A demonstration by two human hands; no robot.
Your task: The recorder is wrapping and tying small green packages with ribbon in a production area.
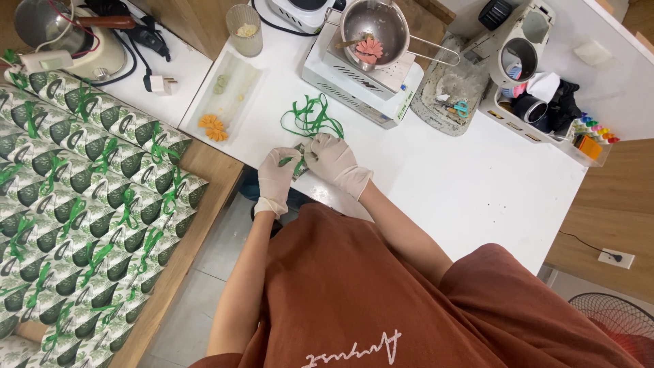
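Both my hands wear white gloves and meet at the near edge of a white table (443, 177). My left hand (277, 178) and my right hand (332, 160) pinch a small green-and-white patterned package (298, 165) with green ribbon on it; the hands hide most of it. A loose tangle of green ribbon (310, 119) lies on the table just beyond my fingers.
Several rows of patterned boxes tied with green ribbon (82, 197) fill the left. A clear tray with orange flower shapes (228, 95), a glass (244, 29), a metal bowl on a white scale (373, 34), a stone tray with small scissors (453, 95) and a cluttered bin (538, 102) stand behind.
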